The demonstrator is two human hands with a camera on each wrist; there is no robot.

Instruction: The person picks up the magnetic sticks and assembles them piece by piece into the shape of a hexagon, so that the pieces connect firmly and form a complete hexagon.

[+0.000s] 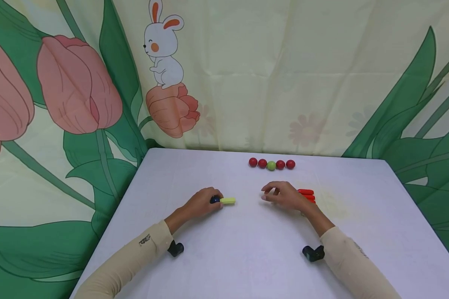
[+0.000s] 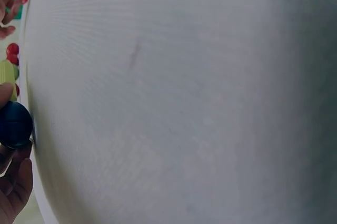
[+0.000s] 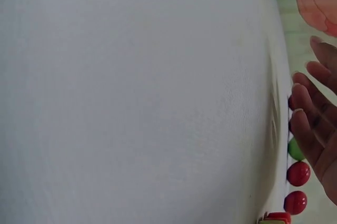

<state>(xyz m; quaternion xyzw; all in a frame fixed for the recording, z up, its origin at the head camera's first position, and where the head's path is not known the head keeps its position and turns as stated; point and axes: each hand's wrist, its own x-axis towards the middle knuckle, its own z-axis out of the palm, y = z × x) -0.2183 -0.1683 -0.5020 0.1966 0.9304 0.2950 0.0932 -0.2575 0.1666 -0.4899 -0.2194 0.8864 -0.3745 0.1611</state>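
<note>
On the white cloth-covered table (image 1: 247,249) the left hand (image 1: 202,203) rests with its fingers curled round a small dark blue ball (image 1: 215,199), which sits at the fingertips and touches the near end of a short pale yellow-green stick (image 1: 228,201) lying flat and pointing toward the table's middle. The left wrist view shows the same dark ball (image 2: 15,124) pinched at the frame's edge, with the yellow-green piece (image 2: 7,74) just beyond it. The right hand (image 1: 284,196) lies well apart from the ball, across a bare stretch of cloth, its fingers loosely bent and spread, holding nothing; in the right wrist view its fingers (image 3: 310,124) hang relaxed above the cloth. Just behind the right hand lies a small stack of red sticks (image 1: 307,194), partly hidden by it. Farther back, near the table's far edge, a row of four red balls (image 1: 262,163) with one green ball (image 1: 271,165) in the middle stands before a curtain printed with tulips and a rabbit (image 1: 164,50)
</note>
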